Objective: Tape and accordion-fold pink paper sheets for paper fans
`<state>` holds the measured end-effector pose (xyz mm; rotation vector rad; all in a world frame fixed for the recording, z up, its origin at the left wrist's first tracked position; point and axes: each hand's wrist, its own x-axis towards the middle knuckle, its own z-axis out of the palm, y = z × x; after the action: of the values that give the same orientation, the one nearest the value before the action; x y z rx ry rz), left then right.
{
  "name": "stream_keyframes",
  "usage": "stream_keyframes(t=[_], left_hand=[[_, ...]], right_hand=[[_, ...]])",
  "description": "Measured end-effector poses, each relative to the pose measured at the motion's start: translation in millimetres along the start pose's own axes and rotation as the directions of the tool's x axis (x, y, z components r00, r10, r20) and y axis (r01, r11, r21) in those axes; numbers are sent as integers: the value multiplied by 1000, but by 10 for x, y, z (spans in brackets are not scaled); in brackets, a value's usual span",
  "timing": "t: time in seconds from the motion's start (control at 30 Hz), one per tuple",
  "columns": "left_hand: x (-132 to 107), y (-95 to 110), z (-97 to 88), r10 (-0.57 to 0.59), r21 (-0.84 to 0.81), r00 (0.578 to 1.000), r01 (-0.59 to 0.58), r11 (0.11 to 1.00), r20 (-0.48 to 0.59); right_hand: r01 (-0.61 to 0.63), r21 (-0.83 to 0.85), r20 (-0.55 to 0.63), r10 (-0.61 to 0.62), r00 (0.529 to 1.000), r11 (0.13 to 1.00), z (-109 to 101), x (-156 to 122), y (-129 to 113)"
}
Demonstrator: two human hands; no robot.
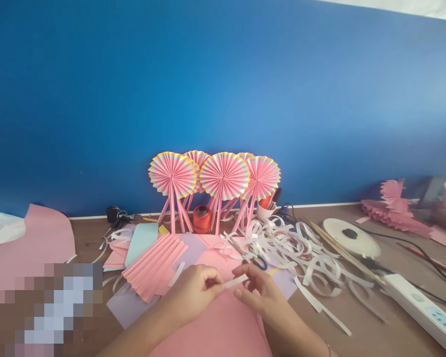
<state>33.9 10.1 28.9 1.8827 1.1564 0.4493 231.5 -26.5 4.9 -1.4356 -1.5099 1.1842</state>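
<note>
Between the thumb and fingers of my left hand (196,287) a short white strip (236,281) is pinched, pointing right. Its free end reaches the fingers of my right hand (260,292), whose thumb and index finger are curved and apart. Both hands are above a large pink paper sheet (223,327). A pleated pink paper (156,265) lies just left of my left hand, with another small white strip (177,274) on its edge. Scissors (259,262) with dark handles lie behind my right hand, partly covered by paper strips.
Pink pleated paper fans (225,176) on rolled legs stand along the blue wall, around an orange tape roll (202,219). Curled white strips (293,243) heap at right, near a white round lid (351,237) and a power strip (423,307). Pink paper (29,248) lies left.
</note>
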Motion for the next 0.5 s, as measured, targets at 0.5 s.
stream_keyframes(t=[0.5], left_hand=[[-31,34,18,-18,-105,999,22,994,33]], right_hand=[[140,-92,-45,-144,989,986,120,-27,23]])
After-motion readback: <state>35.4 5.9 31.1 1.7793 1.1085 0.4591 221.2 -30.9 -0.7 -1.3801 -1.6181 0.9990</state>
